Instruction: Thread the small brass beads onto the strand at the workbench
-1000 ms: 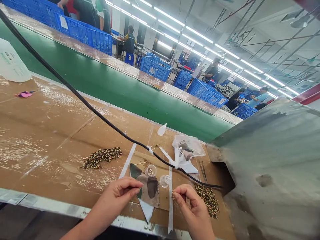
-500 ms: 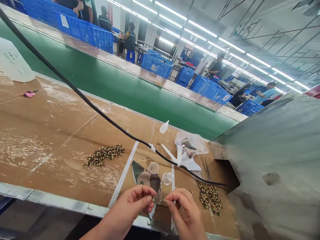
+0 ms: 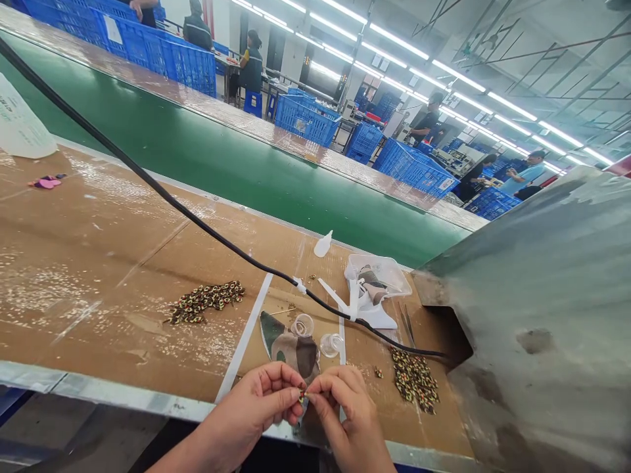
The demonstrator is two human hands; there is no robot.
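My left hand and my right hand meet at the near edge of the cardboard-covered bench. Their fingertips pinch together on a tiny dark patterned ring held between them. Just beyond the hands lies a camouflage-patterned sheet with two small clear cups on it. A pile of small patterned rings lies right of my right hand. Another pile of the same rings lies to the left on the bench.
A black cable crosses the bench diagonally. White plastic pieces and a clear tray sit behind the cups. A grey metal housing stands at right. A green conveyor belt, blue crates and other workers lie beyond.
My hands have come together: a second ago they were apart, each pinching something small, and now the fingertips touch over the tiny ring. The view has shifted slightly.
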